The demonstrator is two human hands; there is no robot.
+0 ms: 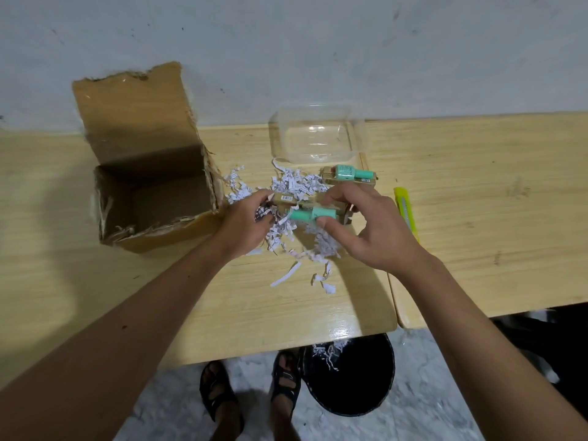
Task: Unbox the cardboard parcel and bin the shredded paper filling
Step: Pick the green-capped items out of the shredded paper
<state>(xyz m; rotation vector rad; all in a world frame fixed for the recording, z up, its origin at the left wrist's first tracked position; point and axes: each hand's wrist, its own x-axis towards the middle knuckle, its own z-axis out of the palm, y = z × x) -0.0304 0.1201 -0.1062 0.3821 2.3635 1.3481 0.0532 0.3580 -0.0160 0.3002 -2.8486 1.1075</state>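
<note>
The opened cardboard parcel [149, 198] stands at the left of the table, its flap up and its inside bare. White shredded paper [296, 186] lies heaped in the middle of the table, with loose strips nearer the front edge. My left hand [248, 221] is closed on a clump of the shreds. My right hand [366, 224] pinches a mint-green bottle [313, 214] lying on small brown boxes [286, 198]. A second mint-green bottle [350, 173] rests on another brown box behind. The black bin [350, 377] sits on the floor under the table's edge, holding some shreds.
A clear plastic container [318, 135] stands at the back by the wall. A yellow utility knife [405, 211] lies to the right of my right hand. My sandalled feet [222, 396] are on the marble floor beside the bin.
</note>
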